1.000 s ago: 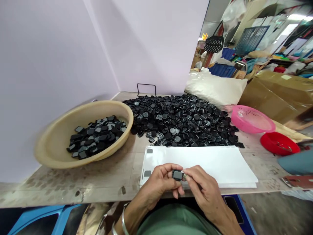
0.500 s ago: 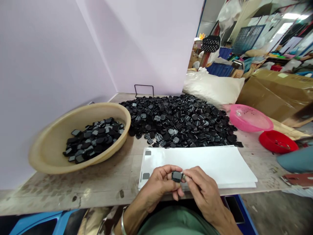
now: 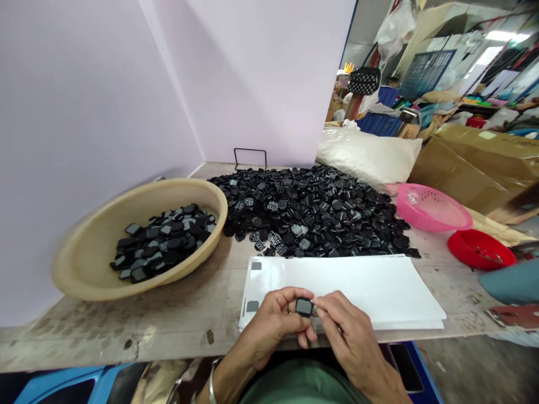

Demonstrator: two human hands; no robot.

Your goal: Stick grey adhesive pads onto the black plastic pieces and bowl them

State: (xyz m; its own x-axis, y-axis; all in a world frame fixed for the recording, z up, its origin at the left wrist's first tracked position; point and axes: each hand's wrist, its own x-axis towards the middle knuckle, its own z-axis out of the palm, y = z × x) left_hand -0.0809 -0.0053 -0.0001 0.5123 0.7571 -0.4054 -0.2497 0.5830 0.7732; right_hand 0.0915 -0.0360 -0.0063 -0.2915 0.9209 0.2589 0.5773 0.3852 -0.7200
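Between the thumb and fingers of my left hand (image 3: 278, 315) is a small black plastic piece (image 3: 304, 307) with rounded corners and a grey face turned up. My right hand (image 3: 347, 328) is closed in a pinch at the right edge of that piece. Something tiny and pale shows at its fingertips, too small to name. Both hands are over the near edge of a stack of white sheets (image 3: 357, 280), which has grey rounded patches (image 3: 252, 306) along its left side. Behind the sheets spreads a large heap of similar black pieces (image 3: 307, 207).
On the left a wide beige basin (image 3: 80, 269) holds many black pieces with grey faces. To the right are a pink strainer (image 3: 433, 207), a red bowl (image 3: 480, 249) and a cardboard box (image 3: 480, 163). A white sack (image 3: 370, 151) lies behind the heap.
The piece in my left hand has tilted slightly, so its grey face shows more squarely. My hands stay in nearly the same place; the whole view has shifted a little.
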